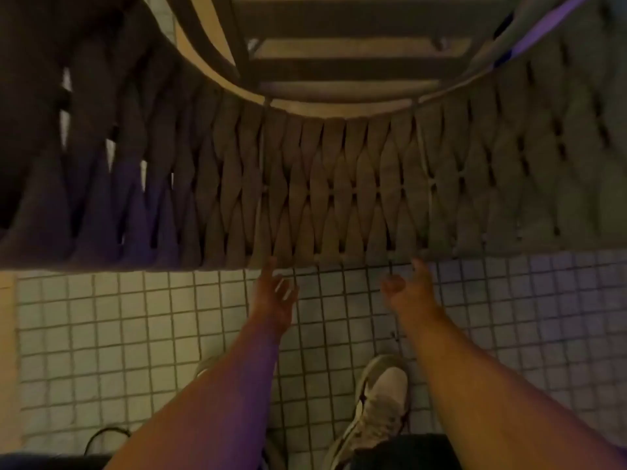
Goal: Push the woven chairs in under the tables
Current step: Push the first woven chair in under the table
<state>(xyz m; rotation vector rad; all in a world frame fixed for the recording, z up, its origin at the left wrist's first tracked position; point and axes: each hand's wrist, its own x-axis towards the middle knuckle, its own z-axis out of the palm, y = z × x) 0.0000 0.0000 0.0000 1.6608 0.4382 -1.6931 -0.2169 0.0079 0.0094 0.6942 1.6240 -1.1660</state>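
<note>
A woven chair (339, 184) fills the upper half of the head view, seen from directly above; its curved backrest of grey-brown straps wraps round from left to right. Inside the curve lies the slatted seat (349, 56). My left hand (274, 296) reaches to the lower edge of the backrest, fingers apart, with the fingertips touching or just short of the weave. A little to the right, my right hand (407, 290) does the same with loosely curled fingers. Neither hand holds anything. No table shows.
Small square white floor tiles (118, 327) cover the ground below the chair. My shoe (380, 401) stands between my forearms. A dark cable loop (105, 435) lies at the lower left, and a dark shape (23, 130) sits at the far left.
</note>
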